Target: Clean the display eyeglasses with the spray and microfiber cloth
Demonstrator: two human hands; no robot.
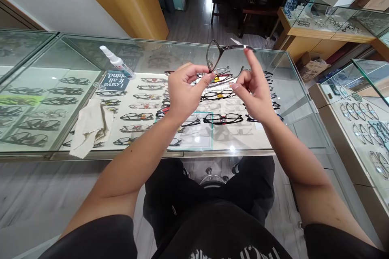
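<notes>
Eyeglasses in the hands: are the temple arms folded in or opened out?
Opened out, at least one: the eyeglasses held by the left hand show a temple arm extending sideways past the right hand.

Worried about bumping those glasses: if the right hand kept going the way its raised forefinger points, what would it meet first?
Most likely the glasses themselves: the right hand points its forefinger up at the arm of the frame that the left hand holds. The fingertip looks about at it, though depth is unclear.

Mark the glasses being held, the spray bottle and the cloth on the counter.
glasses [214,54], head view, on the lens.
spray bottle [120,64], head view, on its body.
cloth [89,127], head view, on its middle.
</notes>
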